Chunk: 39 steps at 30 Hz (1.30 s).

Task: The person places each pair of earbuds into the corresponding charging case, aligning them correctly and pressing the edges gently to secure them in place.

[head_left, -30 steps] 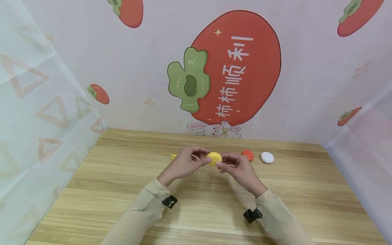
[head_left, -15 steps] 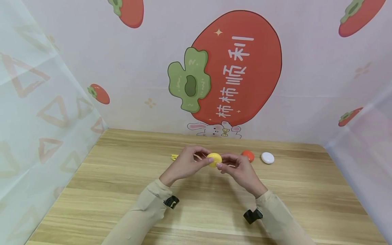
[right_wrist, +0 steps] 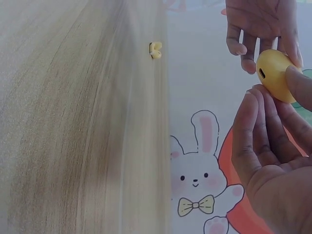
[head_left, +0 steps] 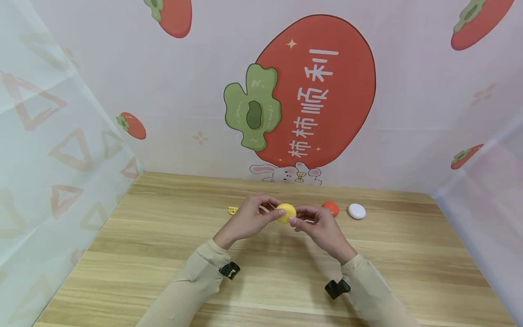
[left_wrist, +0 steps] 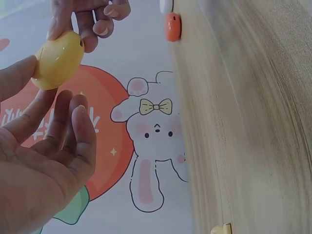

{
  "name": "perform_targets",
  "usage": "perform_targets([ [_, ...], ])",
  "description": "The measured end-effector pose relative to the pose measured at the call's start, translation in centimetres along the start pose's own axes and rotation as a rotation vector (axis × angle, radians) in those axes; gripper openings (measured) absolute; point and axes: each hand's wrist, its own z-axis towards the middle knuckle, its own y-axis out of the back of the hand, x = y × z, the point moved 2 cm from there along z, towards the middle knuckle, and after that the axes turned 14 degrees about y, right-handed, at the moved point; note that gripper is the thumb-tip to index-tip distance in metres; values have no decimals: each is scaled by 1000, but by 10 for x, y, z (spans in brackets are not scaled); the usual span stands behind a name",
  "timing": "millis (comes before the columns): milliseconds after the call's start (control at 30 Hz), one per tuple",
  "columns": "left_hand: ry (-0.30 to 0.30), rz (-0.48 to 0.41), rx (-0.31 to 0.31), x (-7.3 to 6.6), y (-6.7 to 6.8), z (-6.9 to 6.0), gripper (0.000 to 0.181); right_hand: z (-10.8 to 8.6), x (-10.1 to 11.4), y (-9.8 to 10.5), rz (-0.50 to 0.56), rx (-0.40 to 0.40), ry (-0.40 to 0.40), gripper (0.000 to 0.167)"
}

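Note:
A glossy yellow earbud case [head_left: 287, 213], rounded like a pebble, is held above the wooden table between both hands. My left hand [head_left: 252, 217] pinches its left side between thumb and fingers. On the other side, my right hand [head_left: 323, 229] pinches the lower right edge. The right wrist view shows the yellow case [right_wrist: 275, 75] with a dark slot in its edge, and no lid gap is visible. Small yellow earbuds [right_wrist: 155, 50] lie on the table, partly hidden behind my left hand in the head view.
To the right of my right hand lie an orange-red case [head_left: 330, 208] and a white case [head_left: 357, 211], near the back of the table [head_left: 261, 281]. A printed cloth wall [head_left: 175, 91] rises behind it, with side cloths at left and right.

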Motion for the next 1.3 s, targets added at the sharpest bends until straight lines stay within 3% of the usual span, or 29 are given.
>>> perform_targets([
  [733, 57, -10, -27, -4, -2, -2, 21, -1, 2, 0, -11, -2, 39, 28],
  [1300, 121, -37, 16, -3, 1, 1, 31, -1, 6, 0, -30, 8, 65, 31],
])
